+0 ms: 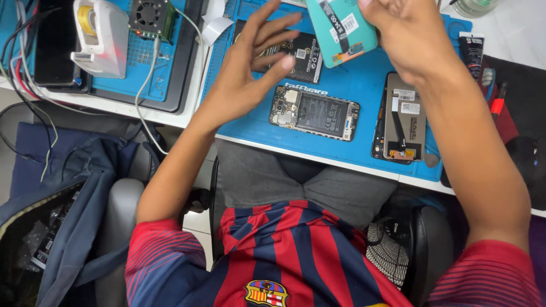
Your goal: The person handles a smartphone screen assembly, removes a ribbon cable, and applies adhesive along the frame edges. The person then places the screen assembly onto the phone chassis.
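Right hand gripped the teal phone back cover, fingers closed on its edge, held above the blue mat; left hand hovered beside it, fingers spread, empty; opened phone body lay on the mat below the cover, screen assembly to its right; looked mid-job, phone apart, cover not fitted.

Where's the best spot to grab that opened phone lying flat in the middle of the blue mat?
Probably pinch the opened phone across its two long edges, coming from above. It lies flat on the blue mat with its bare internals facing up, so fingers should stay off the top face.
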